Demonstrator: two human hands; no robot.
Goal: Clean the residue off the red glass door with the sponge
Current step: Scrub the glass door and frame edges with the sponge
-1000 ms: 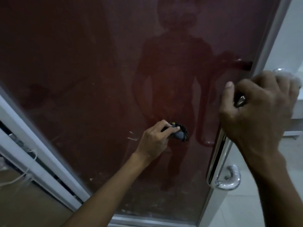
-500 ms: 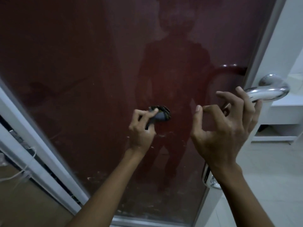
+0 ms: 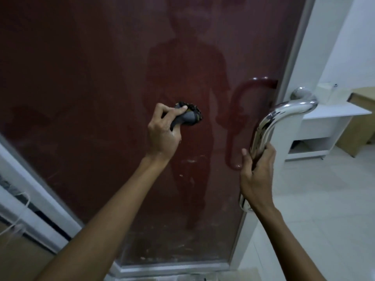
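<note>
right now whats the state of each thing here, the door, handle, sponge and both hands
red glass door: swung open, still hazy, with pale residue specks low down
chrome door handle: gripped at its lower part by the right hand
sponge: squashed, pressed against the glass
left hand: grips the sponge
right hand: fingers curled round the handle
white desk: standing behind the door
</note>
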